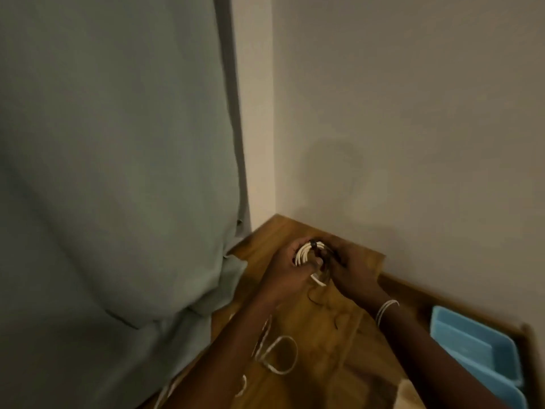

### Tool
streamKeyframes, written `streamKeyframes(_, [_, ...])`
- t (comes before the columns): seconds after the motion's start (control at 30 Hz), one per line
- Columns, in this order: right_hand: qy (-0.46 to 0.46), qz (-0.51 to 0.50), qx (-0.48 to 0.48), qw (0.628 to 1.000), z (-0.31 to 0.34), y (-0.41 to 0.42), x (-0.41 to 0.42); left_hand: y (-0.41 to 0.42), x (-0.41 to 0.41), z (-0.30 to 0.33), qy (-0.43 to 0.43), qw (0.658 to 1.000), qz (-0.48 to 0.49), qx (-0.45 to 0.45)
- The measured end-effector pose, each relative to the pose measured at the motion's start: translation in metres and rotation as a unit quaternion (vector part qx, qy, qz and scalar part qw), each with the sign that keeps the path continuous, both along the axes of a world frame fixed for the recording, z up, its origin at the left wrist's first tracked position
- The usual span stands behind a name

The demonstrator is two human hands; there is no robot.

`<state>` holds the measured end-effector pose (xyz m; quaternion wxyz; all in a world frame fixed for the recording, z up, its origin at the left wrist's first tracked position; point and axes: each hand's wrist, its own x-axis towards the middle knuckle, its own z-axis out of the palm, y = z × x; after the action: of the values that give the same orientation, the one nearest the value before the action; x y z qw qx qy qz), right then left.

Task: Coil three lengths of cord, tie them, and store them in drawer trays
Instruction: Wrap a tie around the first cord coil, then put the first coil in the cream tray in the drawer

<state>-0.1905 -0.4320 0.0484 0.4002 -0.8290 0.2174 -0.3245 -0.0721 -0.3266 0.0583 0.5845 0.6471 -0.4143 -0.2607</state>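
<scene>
Both hands, left (pixel 290 265) and right (pixel 351 268), meet with fingers curled.

- The scene is dim, with a warm, yellowish cast over the wall (pixel 413 98) and the wooden surface (pixel 333 343).
- A soft, wide shadow lies on the wall above the hands.
- Nothing glares; the white cord coil (pixel 303 255) is the brightest spot.
- The whole view is soft and slightly smeared; the loose cord (pixel 280 355) and the blue trays (pixel 483 358) near the lower edge look blurred.
- The curtain (pixel 118 172) bows outward, bent by the wide lens.
</scene>
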Motion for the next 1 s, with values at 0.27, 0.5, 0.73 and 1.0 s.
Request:
streamKeyframes(0.27, [0.04,-0.216,0.205,0.954,-0.106,-0.013,-0.135,-0.065,-0.111,-0.12,0.137,0.962,-0.155,0.178])
streamKeyframes(0.5, [0.161,-0.38,0.308,0.858,-0.216,-0.027,-0.258,-0.108,-0.223,-0.214,0.173,0.895,-0.268,0.311])
streamKeyframes(0.73, [0.282,-0.47,0.327,0.769,-0.273,-0.031,-0.316,-0.137,-0.295,-0.3,0.115,0.85,-0.309,0.412])
streamKeyframes(1.0, [0.476,-0.393,0.251,0.746,-0.285,-0.05,-0.321,-0.157,-0.33,-0.348,-0.008,0.845,-0.294,0.446])
